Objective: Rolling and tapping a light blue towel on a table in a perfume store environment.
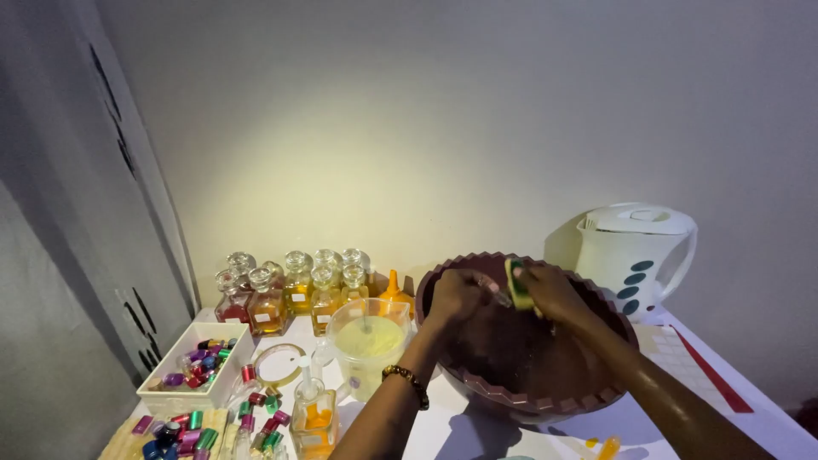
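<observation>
Both my hands are inside a large dark brown bowl [545, 400] with a zigzag rim, on a white table. My right hand [554, 291] grips a yellow and green sponge [516, 284] near the bowl's far rim. My left hand [460, 294] is closed around a small object next to the sponge; what it is I cannot tell. A beaded bracelet [406, 379] sits on my left wrist.
A clear measuring jug [368, 341] of pale yellow liquid stands left of the bowl. Behind it are several glass stoppered bottles [294, 294] and an orange funnel [393, 288]. A white tray [198, 366] and coloured caps lie at left. A white kettle [637, 255] stands at right.
</observation>
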